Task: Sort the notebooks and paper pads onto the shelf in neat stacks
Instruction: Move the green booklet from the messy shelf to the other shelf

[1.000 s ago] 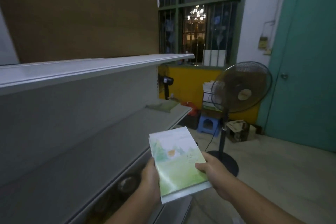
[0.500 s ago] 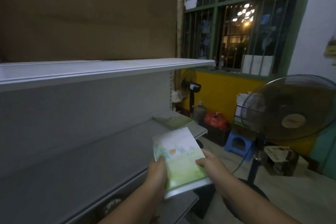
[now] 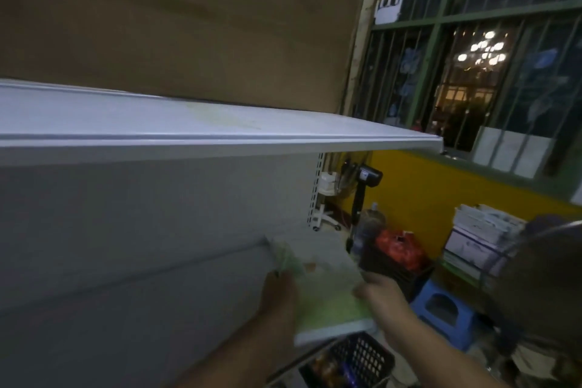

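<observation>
Your left hand (image 3: 278, 290) and right hand (image 3: 378, 293) each grip one side of the green notebooks (image 3: 327, 296), held just above the lower shelf (image 3: 141, 324). Set them down flat and square the edges before you let go.

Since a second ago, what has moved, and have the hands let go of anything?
The stack of green notebooks has been carried forward, from the front edge of the lower shelf toward its far end. The left hand and right hand still grip its side edges; nothing was let go. Blur hides whether the stack touches the shelf yet. The shelves themselves stayed put.
</observation>
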The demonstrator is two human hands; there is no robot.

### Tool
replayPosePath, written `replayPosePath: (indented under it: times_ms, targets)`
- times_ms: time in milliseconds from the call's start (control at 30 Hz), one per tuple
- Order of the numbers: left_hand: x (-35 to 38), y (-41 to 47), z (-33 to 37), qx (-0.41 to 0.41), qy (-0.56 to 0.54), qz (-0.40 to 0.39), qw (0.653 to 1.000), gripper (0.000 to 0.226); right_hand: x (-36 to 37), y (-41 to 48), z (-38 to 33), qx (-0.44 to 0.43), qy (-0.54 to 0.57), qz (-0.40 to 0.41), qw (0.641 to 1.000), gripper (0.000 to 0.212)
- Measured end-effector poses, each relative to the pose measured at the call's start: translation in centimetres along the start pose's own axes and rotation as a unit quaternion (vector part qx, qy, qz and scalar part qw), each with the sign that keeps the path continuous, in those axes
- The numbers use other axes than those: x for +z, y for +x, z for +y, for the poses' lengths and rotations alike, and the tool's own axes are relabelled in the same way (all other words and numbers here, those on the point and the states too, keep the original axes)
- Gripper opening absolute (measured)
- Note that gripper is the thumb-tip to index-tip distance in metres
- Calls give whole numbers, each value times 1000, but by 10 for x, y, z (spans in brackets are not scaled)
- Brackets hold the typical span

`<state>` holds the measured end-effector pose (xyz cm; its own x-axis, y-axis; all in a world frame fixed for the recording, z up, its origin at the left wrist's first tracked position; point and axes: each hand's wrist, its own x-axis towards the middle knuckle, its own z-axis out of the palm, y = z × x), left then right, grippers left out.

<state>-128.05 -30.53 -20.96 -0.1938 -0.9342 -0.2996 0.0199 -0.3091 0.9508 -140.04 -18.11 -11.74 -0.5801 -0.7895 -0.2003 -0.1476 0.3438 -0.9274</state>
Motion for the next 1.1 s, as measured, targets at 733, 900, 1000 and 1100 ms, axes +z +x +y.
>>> replayPosePath:
  times_ms: [733,900,1000,1100]
  targets:
    - [39,76,14,47,245,158,955,49,10,180,18,-168,-234,-105,952,30]
    - [38,83,10,34,262,156,952,51,16,195,42,-247,-291,-79,921,43]
    - [44,41,48,9,250,110,962,41,17,194,36,-284,-352,-34,891,29]
    - [36,8,68,-14,300,61,952,52,9,177,24,-225,-505,-92,828,47]
